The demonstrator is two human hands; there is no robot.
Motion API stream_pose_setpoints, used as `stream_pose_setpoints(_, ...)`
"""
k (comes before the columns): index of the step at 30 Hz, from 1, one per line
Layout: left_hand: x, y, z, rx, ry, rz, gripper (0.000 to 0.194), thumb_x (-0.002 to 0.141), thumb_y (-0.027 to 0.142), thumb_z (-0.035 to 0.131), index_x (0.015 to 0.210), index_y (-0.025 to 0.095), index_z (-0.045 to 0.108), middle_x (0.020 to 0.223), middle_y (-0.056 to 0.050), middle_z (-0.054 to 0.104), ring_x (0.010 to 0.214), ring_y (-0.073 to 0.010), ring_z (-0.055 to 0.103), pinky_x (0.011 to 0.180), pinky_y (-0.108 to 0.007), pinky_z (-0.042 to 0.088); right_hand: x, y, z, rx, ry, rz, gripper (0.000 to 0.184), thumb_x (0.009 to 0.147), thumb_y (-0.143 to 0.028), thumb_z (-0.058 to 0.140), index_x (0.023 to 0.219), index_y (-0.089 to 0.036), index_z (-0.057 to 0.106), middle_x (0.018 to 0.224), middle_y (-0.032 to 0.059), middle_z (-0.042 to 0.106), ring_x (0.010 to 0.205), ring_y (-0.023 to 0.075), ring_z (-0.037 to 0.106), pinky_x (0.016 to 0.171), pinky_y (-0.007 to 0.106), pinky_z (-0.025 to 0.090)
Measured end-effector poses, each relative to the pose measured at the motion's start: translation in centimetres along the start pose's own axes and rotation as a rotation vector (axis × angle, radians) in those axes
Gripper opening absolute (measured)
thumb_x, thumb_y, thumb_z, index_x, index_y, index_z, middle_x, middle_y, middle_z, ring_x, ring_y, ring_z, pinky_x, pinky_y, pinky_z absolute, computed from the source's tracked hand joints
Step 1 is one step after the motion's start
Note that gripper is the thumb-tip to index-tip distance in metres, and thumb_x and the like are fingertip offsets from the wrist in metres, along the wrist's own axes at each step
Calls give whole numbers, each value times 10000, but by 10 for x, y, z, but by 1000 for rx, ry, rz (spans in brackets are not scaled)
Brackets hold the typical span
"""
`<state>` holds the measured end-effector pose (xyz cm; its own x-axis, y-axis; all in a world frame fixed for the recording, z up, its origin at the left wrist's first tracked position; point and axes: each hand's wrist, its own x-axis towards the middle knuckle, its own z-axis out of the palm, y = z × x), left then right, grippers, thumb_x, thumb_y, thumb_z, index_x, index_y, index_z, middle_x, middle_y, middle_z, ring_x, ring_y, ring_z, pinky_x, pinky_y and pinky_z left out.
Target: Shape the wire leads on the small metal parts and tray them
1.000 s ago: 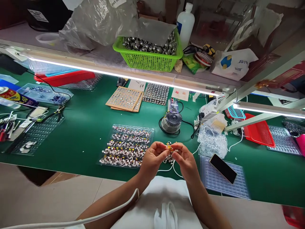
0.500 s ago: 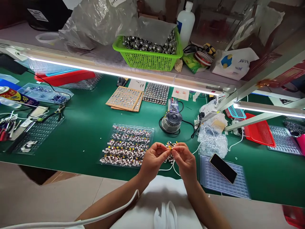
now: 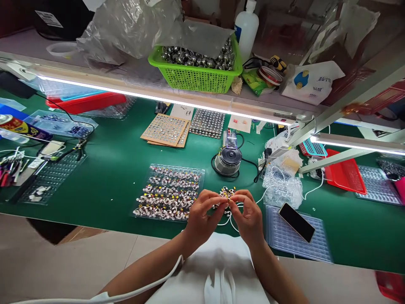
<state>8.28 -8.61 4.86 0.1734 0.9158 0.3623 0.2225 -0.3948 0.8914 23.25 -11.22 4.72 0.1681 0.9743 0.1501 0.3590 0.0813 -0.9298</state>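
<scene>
My left hand point(image 3: 205, 215) and my right hand point(image 3: 249, 214) meet above the front edge of the bench, thumbs and fingers pinched together. Between the fingertips is a small part with a yellow bit point(image 3: 228, 199); the fingers cover most of it. Behind the fingertips lies a heap of small white, dark and yellow-tabbed parts point(image 3: 227, 191), half hidden by the hands. Left of my left hand, a clear plastic tray point(image 3: 201, 174) carries several rows of similar white ring-like parts with yellow and red bits. A white cable point(image 3: 234, 226) runs below my right hand.
A grey round device point(image 3: 227, 162) with a black top stands behind the heap. To the right, a phone point(image 3: 296, 222) lies on stacked clear trays point(image 3: 275, 240). Cards of shiny pieces point(image 3: 164, 130) lie farther back. Overhead, a lit shelf holds a green basket point(image 3: 196, 80).
My fingertips have shifted slightly on the small part, which shows less yellow now. The left fingers have straightened toward the right hand. The tray and heap stay put.
</scene>
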Motion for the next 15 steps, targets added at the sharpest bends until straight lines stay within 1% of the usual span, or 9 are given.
stream_pose_setpoints(2, 0, -1, 0, -37, -21, -53, 126, 847, 160, 650, 929, 221, 723, 858, -54, 671, 812, -172, 634, 743, -298, 520, 0, -1, -1, -31, -12, -35, 66, 895, -249, 590, 870, -221, 644, 931, 54, 605, 918, 207, 609, 861, 365, 484)
stream_pose_setpoints(5, 1, -1, -3, -128, -65, -169, 92, 847, 208, 661, 913, 208, 725, 866, -56, 670, 822, -173, 642, 747, -288, 519, 1, -2, -3, -64, -26, -87, 50, 890, -228, 593, 881, -227, 643, 928, 51, 605, 908, 205, 613, 844, 362, 491)
stream_pose_setpoints(9, 6, -6, -10, -269, -190, -333, 105, 831, 286, 685, 855, 190, 720, 855, -56, 672, 814, -177, 638, 751, -280, 512, 3, -1, -7, -77, -77, -139, 56, 885, -216, 600, 902, -235, 649, 939, 51, 606, 902, 201, 615, 841, 362, 498)
stream_pose_setpoints(12, 11, -11, -16, -338, -285, -378, 132, 815, 313, 700, 821, 182, 718, 818, -51, 662, 780, -172, 620, 736, -276, 501, 4, 0, -11, -73, -147, -191, 76, 886, -209, 603, 926, -238, 661, 946, 51, 613, 892, 196, 616, 827, 353, 502)
stream_pose_setpoints(15, 14, -15, -21, -371, -370, -394, 156, 811, 328, 699, 819, 173, 713, 803, -53, 651, 761, -173, 605, 722, -282, 493, 5, 0, -14, -71, -182, -209, 90, 882, -204, 610, 937, -242, 671, 944, 48, 623, 895, 195, 618, 830, 347, 497)
